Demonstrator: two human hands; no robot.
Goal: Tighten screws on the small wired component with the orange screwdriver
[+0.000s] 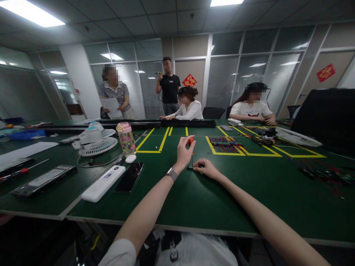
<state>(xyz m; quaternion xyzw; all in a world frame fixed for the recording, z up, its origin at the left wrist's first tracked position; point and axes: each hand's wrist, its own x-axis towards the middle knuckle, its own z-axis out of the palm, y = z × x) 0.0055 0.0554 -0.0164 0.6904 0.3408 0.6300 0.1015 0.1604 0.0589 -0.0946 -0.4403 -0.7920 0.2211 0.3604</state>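
My left hand (184, 152) is closed around the orange-red handle of a screwdriver (190, 141). The screwdriver stands upright, its thin shaft running down to a small green circuit board (190, 168) on the table. With thumb and fingertips, my right hand (208, 170) pinches the board from its right side. A small dark round part shows by the right hand's fingers; I cannot tell whether it belongs to the board. Whether the screwdriver's tip sits in a screw is too small to see.
Left of my arms lie a white power bank (104, 183), a black phone (129, 178), a pink-lidded bottle (126, 138) and a white fan (95, 144). Ahead to the right, a pile of wired boards (226, 144) lies within yellow tape; more wires (327, 173) lie further right. People are across the table.
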